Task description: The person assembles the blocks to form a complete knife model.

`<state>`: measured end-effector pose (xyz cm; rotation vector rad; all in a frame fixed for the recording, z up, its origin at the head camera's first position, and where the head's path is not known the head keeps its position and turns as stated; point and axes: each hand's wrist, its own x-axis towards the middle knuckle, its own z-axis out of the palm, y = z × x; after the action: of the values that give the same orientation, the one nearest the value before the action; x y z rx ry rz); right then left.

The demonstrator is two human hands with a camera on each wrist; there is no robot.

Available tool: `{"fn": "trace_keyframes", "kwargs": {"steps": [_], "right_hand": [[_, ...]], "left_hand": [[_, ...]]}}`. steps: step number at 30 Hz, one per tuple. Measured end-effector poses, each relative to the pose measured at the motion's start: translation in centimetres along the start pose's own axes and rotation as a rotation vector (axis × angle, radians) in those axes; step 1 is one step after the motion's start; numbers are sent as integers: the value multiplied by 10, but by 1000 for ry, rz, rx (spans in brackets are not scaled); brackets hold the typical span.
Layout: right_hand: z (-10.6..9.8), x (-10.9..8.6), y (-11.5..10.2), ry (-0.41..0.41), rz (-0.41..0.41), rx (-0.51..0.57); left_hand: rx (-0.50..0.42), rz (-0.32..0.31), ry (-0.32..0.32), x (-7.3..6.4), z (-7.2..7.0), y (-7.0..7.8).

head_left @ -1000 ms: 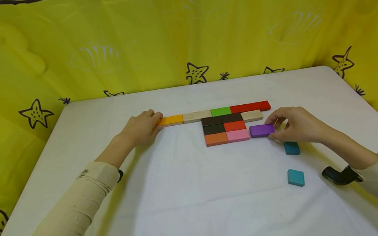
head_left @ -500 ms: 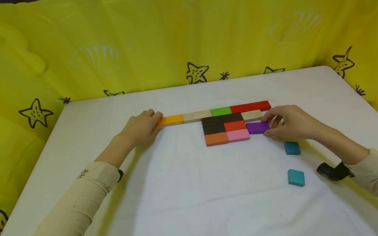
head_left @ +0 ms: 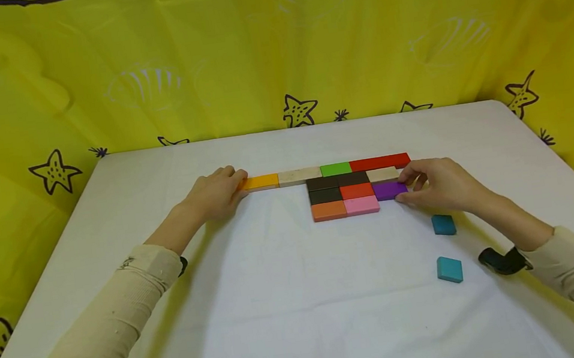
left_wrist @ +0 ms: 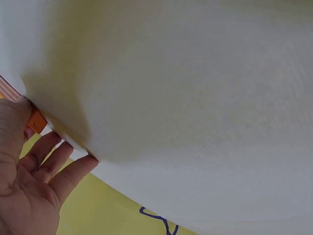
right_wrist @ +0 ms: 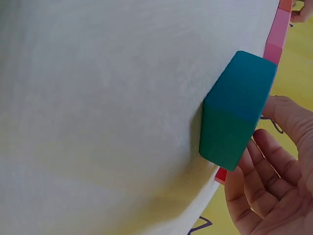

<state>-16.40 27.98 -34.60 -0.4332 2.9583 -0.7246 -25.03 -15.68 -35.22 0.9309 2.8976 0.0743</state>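
In the head view my left hand [head_left: 217,194] pinches the left end of an orange block [head_left: 262,182], which begins the back row of blocks. That row continues with a pale wooden block [head_left: 300,175], a green block [head_left: 336,169] and a long red block [head_left: 380,162]. My right hand [head_left: 442,183] pinches a purple block [head_left: 389,190] by its right end. The purple block lies flat against the small red block [head_left: 356,191], in front of a second pale wooden block [head_left: 382,174]. In the right wrist view, a teal block [right_wrist: 237,110] hides the purple one.
Dark blocks [head_left: 325,196], an orange-brown block [head_left: 329,211] and a pink block [head_left: 361,205] complete the cluster. Nearer the front, two teal blocks, one [head_left: 443,224] behind the other [head_left: 449,269], lie apart on the white tabletop [head_left: 306,321]. Yellow cloth [head_left: 226,48] hangs behind.
My right hand has slid the purple block left and slightly back, from a gap beside the pink block to contact with the small red one. The left hand has stayed still.
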Motion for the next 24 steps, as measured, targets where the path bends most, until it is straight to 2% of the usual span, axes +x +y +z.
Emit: {"fn": "trace_keyframes", "kwargs": {"steps": [8,24], "right_hand": [[2,4,0,10,35,10],[4,7,-2,22,26,-3]], "left_hand": [[5,4,8,-1,0,1],[9,10,8,-1,0,0]]}}
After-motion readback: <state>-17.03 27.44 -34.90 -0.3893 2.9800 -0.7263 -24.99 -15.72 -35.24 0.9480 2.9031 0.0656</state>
